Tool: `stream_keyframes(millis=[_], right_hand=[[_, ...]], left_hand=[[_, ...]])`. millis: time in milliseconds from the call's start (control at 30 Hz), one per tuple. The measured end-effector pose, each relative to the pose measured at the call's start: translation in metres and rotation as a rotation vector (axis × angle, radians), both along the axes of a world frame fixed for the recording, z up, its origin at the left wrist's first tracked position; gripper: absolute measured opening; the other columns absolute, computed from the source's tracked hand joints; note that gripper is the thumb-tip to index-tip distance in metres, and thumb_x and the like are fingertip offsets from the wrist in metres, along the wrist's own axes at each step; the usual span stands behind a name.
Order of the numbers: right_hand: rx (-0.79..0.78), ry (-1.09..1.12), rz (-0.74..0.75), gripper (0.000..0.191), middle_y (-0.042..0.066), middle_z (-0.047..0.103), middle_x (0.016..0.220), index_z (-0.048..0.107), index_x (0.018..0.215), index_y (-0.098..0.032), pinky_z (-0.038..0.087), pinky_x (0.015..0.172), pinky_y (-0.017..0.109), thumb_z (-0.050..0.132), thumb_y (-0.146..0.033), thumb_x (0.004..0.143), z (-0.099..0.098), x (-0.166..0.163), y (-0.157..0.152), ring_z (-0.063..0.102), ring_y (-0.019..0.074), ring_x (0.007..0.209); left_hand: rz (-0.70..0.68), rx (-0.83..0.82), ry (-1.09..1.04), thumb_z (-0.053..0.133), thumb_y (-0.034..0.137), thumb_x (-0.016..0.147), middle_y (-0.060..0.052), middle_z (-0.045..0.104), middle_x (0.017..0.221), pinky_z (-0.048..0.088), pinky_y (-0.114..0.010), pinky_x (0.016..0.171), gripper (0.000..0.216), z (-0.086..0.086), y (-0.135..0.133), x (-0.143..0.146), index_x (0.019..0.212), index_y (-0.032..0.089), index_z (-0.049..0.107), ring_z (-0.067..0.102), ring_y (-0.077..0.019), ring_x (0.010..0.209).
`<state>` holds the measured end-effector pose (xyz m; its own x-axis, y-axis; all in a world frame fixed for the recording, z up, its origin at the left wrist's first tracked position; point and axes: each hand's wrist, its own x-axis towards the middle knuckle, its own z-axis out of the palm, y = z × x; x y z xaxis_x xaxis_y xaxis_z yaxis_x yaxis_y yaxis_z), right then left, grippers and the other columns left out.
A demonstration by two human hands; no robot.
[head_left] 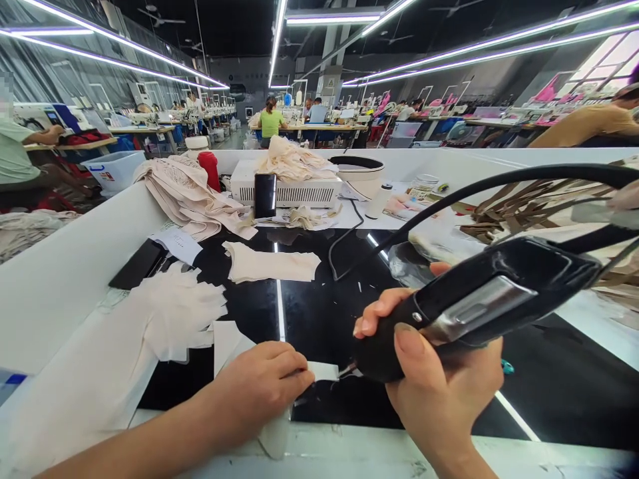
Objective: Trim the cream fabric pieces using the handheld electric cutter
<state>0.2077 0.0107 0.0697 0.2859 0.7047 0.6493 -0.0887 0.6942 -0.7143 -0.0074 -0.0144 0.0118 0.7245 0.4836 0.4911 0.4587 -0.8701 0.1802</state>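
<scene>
My right hand [444, 379] is wrapped round a black corded handheld tool [479, 299] with a silver lever on its side. Its thin metal tip [349, 370] points left and meets the end of a white fabric strip [323, 370], though I cannot tell if they touch. My left hand [264, 382] pinches that strip between thumb and fingers, low over the glossy black work surface [329, 319]. More pale fabric hangs below this hand at the front edge. Left of it lies a fanned stack of white fabric pieces [174, 306]; farther back is a flat cream piece [272, 263].
A white vented box [239, 183] stands at the back, with a phone [265, 195] leaning on it and fabric on top. The tool's black cable [449, 193] arches at right. Brown strips [519, 206] lie far right. Co-workers, including one in green [270, 122], sit beyond.
</scene>
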Motion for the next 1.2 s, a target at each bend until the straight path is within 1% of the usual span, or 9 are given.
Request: stream_keyframes(millis=[200,400,533,633,700,800,933,1100,1200], right_hand=[[-0.009,0.000,-0.031,0.042,-0.002,0.078,0.086,0.076,0.133,-0.038,0.061,0.049,0.033,0.096,-0.044,0.096,0.001,0.001,-0.003,0.071,0.0190,0.057],[-0.033,0.009,-0.042,0.051,-0.001,0.077,0.086,0.073,0.140,-0.037,0.061,0.049,0.034,0.096,-0.044,0.096,0.003,-0.001,-0.004,0.071,0.0199,0.058],[-0.026,0.053,-0.046,0.047,-0.004,0.076,0.085,0.073,0.134,-0.037,0.063,0.052,0.034,0.097,-0.046,0.094,0.005,-0.007,0.001,0.070,0.0184,0.056],[-0.022,0.057,0.014,0.035,-0.005,0.076,0.087,0.072,0.119,-0.034,0.062,0.052,0.031,0.095,-0.048,0.096,0.005,-0.014,0.004,0.071,0.0168,0.057],[-0.017,0.067,0.041,0.035,-0.005,0.077,0.087,0.068,0.111,-0.032,0.060,0.051,0.029,0.095,-0.049,0.096,0.003,-0.018,0.006,0.071,0.0159,0.057],[-0.013,0.052,0.046,0.038,-0.005,0.077,0.086,0.065,0.113,-0.032,0.059,0.049,0.028,0.094,-0.050,0.096,0.001,-0.021,0.007,0.069,0.0156,0.055],[-0.020,0.021,0.056,0.035,-0.005,0.077,0.089,0.062,0.113,-0.033,0.057,0.048,0.027,0.091,-0.049,0.100,-0.002,-0.020,0.006,0.069,0.0156,0.057],[-0.034,0.000,0.068,0.025,-0.006,0.077,0.086,0.065,0.112,-0.033,0.060,0.052,0.029,0.087,-0.042,0.103,-0.002,-0.017,0.006,0.066,0.0152,0.056],[-0.005,0.038,0.044,0.030,-0.006,0.077,0.087,0.070,0.121,-0.034,0.063,0.056,0.031,0.090,-0.044,0.101,-0.001,-0.014,0.010,0.070,0.0160,0.059]], left_hand=[[0.020,-0.031,0.018,0.057,0.001,0.113,-0.009,0.079,0.113,0.070,-0.031,0.097,0.025,0.000,-0.001,0.001,0.131,0.012,0.071,0.077,-0.0205,0.104],[0.022,-0.049,0.068,0.066,-0.002,0.106,-0.010,0.078,0.117,0.069,-0.033,0.100,0.030,-0.003,-0.002,0.000,0.132,0.013,0.072,0.078,-0.0214,0.107],[0.016,0.008,0.026,0.061,0.000,0.111,-0.010,0.078,0.114,0.069,-0.032,0.098,0.025,-0.006,-0.002,0.002,0.130,0.012,0.072,0.078,-0.0210,0.104],[0.019,0.036,0.016,0.058,0.002,0.114,-0.009,0.078,0.112,0.070,-0.032,0.098,0.023,-0.006,-0.003,0.003,0.130,0.012,0.071,0.078,-0.0204,0.102],[0.019,0.038,0.020,0.059,0.002,0.113,-0.008,0.078,0.112,0.070,-0.032,0.098,0.023,-0.005,-0.004,0.004,0.131,0.012,0.071,0.078,-0.0202,0.102],[0.025,0.039,0.054,0.062,0.003,0.112,-0.008,0.078,0.114,0.070,-0.032,0.099,0.023,-0.004,-0.005,0.006,0.132,0.012,0.071,0.078,-0.0200,0.104],[0.041,0.046,0.087,0.064,0.003,0.112,-0.008,0.078,0.114,0.070,-0.031,0.100,0.024,-0.004,-0.006,0.008,0.132,0.013,0.072,0.078,-0.0201,0.107],[0.037,0.030,0.085,0.063,0.002,0.112,-0.008,0.078,0.114,0.071,-0.032,0.098,0.027,-0.007,-0.005,0.006,0.135,0.014,0.070,0.078,-0.0207,0.106],[0.032,0.022,0.081,0.062,0.001,0.111,-0.008,0.078,0.116,0.071,-0.034,0.098,0.027,-0.009,-0.002,0.003,0.134,0.013,0.070,0.077,-0.0208,0.105]])
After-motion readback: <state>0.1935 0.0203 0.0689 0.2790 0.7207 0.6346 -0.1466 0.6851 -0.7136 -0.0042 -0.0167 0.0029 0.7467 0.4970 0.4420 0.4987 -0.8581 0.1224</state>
